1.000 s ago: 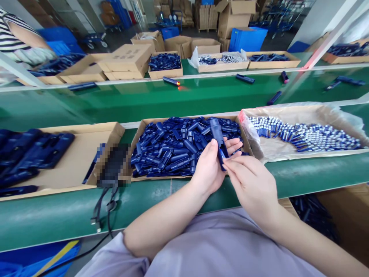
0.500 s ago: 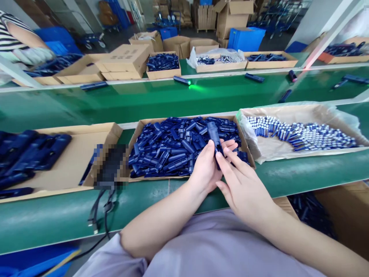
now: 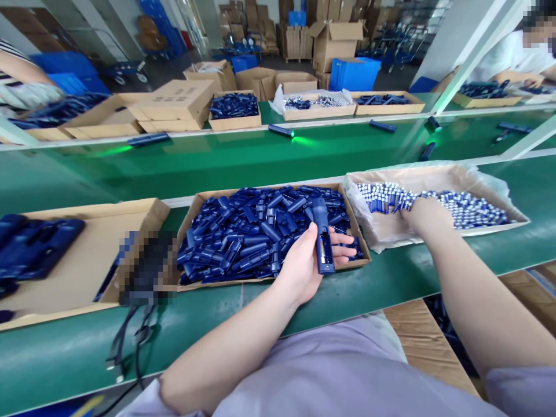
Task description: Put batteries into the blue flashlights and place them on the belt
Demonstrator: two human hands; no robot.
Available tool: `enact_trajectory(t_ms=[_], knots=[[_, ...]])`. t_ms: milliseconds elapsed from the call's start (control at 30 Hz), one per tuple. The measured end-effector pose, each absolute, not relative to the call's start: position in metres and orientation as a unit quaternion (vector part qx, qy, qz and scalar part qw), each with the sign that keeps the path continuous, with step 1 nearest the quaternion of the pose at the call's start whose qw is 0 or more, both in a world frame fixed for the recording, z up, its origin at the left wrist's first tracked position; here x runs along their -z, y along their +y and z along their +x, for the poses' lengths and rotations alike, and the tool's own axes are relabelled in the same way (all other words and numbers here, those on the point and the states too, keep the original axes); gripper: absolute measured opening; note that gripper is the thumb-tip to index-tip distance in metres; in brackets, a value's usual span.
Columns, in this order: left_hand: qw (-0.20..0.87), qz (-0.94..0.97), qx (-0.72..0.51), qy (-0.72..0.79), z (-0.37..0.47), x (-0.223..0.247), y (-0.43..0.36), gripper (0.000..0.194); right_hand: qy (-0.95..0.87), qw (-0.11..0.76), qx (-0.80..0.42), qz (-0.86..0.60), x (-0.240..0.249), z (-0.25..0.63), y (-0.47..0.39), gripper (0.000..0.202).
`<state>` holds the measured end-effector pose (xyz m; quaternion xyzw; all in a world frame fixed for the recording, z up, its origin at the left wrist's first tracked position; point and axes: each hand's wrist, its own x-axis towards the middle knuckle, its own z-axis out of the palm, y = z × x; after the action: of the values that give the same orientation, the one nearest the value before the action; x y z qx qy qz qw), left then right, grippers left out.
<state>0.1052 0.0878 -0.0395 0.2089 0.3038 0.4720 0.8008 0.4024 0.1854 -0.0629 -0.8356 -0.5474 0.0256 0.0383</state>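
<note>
My left hand (image 3: 302, 263) is closed around a dark blue flashlight (image 3: 321, 223), its head pointing away from me. The flashlight's battery compartment faces up uncovered, and something like a battery shows inside. Over at the right, my right hand (image 3: 430, 217) reaches down into a plastic-lined box (image 3: 377, 234) of small blue and silver batteries (image 3: 478, 205). Its fingers are curled together among them; the fingertips are partly hidden, so what they pinch cannot be made out. Beneath and beyond my left hand is a carton full of loose blue flashlight parts (image 3: 234, 237).
A shallow carton (image 3: 108, 231) with larger blue pieces stands at the left, beside a blurred-out black object with cables (image 3: 139, 336). Beyond runs a green conveyor (image 3: 217, 156) carrying several flashlights, some lit green. Cartons line its far side, where other people work.
My right hand has left the flashlight and moved right into the battery box. The flashlight stays in my left hand, its compartment now exposed. The view has shifted slightly.
</note>
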Motion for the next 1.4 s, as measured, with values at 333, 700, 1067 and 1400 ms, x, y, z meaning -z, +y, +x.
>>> enact_trajectory(t_ms=[333,700,1067,1400], knots=[[0.8,0.214,-0.476,0.296,0.104,0.041,0.089,0.038,-0.533,0.019,-0.023,-0.846,0.024,0.364,0.153,0.031],[0.793,0.215,-0.495,0.281,0.11,0.047,0.087,0.018,-0.808,0.313,-0.09,-0.491,0.029,0.261,0.057,0.01],[0.81,0.188,-0.486,0.269,0.111,0.05,0.087,0.018,-0.798,0.389,0.005,-0.459,0.041,0.251,0.06,0.006],[0.857,0.114,-0.429,0.262,0.102,0.041,0.095,0.043,-0.679,0.281,0.046,-0.676,0.026,0.324,0.112,0.028]])
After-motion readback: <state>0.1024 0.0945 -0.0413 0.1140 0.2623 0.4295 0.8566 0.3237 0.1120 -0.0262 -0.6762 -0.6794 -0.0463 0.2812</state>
